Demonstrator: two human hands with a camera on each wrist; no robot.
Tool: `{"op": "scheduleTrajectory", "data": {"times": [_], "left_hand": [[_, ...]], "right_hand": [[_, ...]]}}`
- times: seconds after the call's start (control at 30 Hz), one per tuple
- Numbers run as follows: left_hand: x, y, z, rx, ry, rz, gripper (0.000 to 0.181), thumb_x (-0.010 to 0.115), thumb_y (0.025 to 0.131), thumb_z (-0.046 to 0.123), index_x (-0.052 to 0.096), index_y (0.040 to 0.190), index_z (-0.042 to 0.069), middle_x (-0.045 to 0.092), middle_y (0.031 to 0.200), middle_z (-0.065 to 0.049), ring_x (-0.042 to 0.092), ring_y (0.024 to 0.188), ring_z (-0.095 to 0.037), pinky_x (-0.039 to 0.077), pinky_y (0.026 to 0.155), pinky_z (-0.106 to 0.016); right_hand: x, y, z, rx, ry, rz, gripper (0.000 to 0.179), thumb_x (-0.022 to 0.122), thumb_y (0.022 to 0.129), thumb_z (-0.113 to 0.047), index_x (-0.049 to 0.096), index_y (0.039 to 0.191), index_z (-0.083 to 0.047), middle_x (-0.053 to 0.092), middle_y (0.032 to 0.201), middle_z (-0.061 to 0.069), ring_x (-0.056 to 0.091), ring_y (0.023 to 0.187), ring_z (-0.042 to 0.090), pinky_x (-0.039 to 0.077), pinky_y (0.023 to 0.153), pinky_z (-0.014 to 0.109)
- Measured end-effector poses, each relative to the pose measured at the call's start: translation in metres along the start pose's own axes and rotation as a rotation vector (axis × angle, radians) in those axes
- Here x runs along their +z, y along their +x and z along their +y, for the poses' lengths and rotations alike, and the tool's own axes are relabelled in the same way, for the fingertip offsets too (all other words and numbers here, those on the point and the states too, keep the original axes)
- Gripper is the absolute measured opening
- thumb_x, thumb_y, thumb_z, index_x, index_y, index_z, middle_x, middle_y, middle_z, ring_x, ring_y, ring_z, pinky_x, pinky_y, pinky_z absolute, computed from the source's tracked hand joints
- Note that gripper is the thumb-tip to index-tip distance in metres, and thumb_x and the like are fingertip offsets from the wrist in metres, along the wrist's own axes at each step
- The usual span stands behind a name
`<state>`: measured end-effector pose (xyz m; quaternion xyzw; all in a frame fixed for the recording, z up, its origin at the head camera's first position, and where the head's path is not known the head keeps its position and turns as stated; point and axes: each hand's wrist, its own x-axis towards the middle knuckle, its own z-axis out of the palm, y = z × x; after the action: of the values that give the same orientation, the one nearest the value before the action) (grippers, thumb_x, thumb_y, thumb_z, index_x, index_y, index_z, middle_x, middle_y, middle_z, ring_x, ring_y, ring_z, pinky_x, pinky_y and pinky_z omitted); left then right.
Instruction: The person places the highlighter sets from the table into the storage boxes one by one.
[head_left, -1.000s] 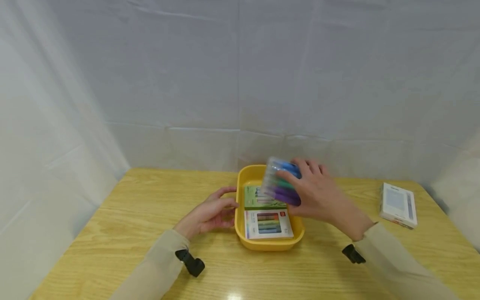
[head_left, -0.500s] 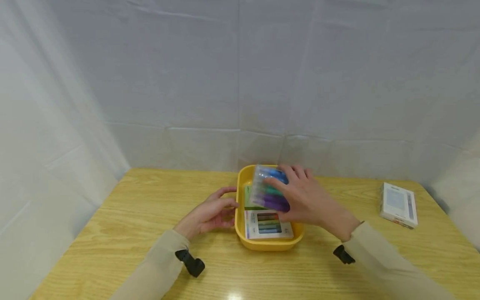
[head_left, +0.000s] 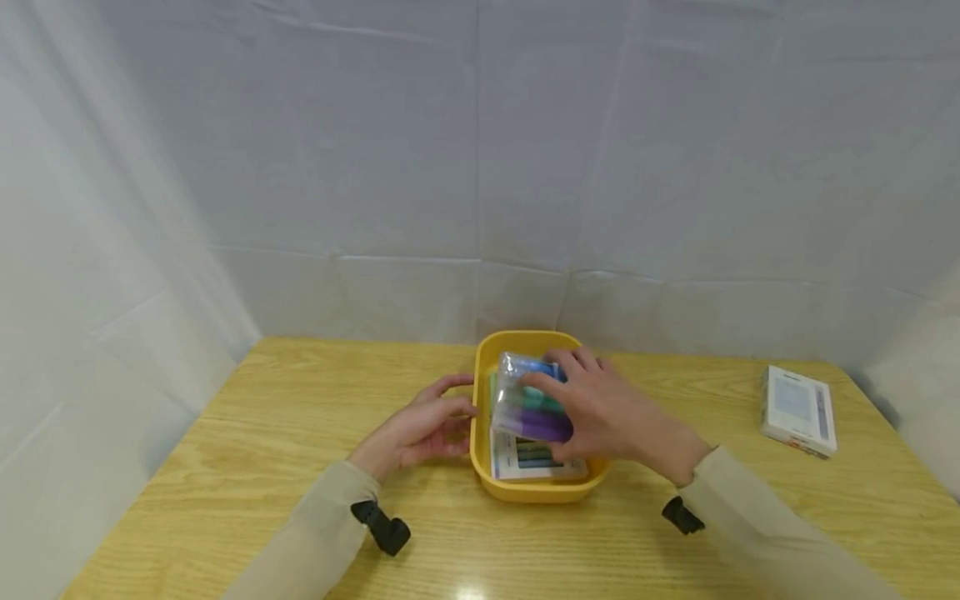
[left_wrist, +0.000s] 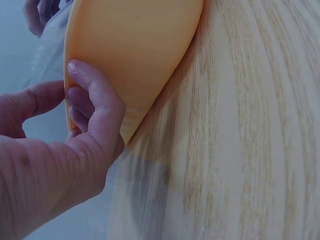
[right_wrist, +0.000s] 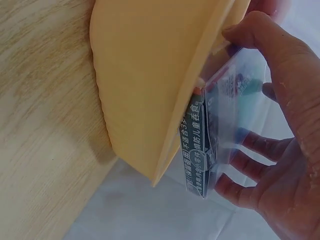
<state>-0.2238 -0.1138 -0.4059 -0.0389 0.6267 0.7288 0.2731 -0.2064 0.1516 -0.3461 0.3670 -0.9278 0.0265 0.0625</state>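
My right hand [head_left: 603, 408] grips a clear plastic case of blue, green and purple markers [head_left: 542, 423], over the yellow bin [head_left: 540, 493]. In the right wrist view, the thumb lies along one side of the case and several fingers hold the other; a dark label [right_wrist: 196, 145] with white print faces the camera. My left hand [head_left: 420, 427] holds the bin's left side, fingers bent against its outer wall and one digit at the rim. Inside the bin lies a white box [head_left: 504, 458] with a window showing coloured sticks. A green box is mostly hidden beneath the case.
A white box [head_left: 798, 410] lies flat on the right part of the wooden table [head_left: 315, 400]. Behind the table hangs a pale sheet [head_left: 480, 167], which also covers the left side. Each wrist carries a black camera strap.
My right hand has moved left and down with the marker case, which now covers most of the green box and part of the white one in the bin. My left hand stays put.
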Motion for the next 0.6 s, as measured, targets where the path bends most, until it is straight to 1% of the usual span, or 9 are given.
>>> {"op": "scheduleTrajectory", "data": {"times": [0.23,0.37,0.47,0.6], "left_hand": [[0.000,0.000,0.000,0.009,-0.007,-0.008,0.061,0.057,0.096,0.009,0.034,0.152,0.018,0.057,0.109,-0.006,0.058,0.090,-0.017,0.053,0.069,-0.028],[0.001,0.000,0.000,0.010,-0.014,-0.007,0.062,0.057,0.095,0.008,0.034,0.151,0.018,0.057,0.104,-0.004,0.057,0.088,-0.016,0.053,0.068,-0.028],[0.001,0.000,0.000,0.008,-0.021,-0.003,0.062,0.057,0.095,0.008,0.034,0.151,0.018,0.057,0.101,-0.003,0.057,0.086,-0.015,0.053,0.067,-0.027],[0.001,0.001,-0.001,0.007,-0.027,-0.002,0.062,0.058,0.094,0.008,0.035,0.151,0.018,0.058,0.102,-0.004,0.058,0.086,-0.015,0.053,0.067,-0.027]], "right_hand": [[0.007,0.001,-0.003,-0.025,0.047,-0.030,0.087,0.087,0.070,-0.049,0.050,0.146,-0.029,0.047,0.145,0.013,0.050,0.124,0.034,0.048,0.100,0.058],[0.009,0.002,-0.005,-0.015,0.099,-0.090,0.083,0.084,0.073,-0.049,0.049,0.147,-0.030,0.048,0.148,0.011,0.050,0.123,0.032,0.049,0.102,0.056],[0.012,0.004,-0.006,-0.018,0.131,-0.130,0.082,0.083,0.074,-0.048,0.050,0.146,-0.029,0.049,0.147,0.011,0.050,0.123,0.030,0.051,0.100,0.054],[0.018,0.006,-0.005,-0.042,0.143,-0.146,0.080,0.084,0.073,-0.044,0.051,0.144,-0.026,0.052,0.143,0.010,0.051,0.122,0.030,0.053,0.097,0.050]]}}
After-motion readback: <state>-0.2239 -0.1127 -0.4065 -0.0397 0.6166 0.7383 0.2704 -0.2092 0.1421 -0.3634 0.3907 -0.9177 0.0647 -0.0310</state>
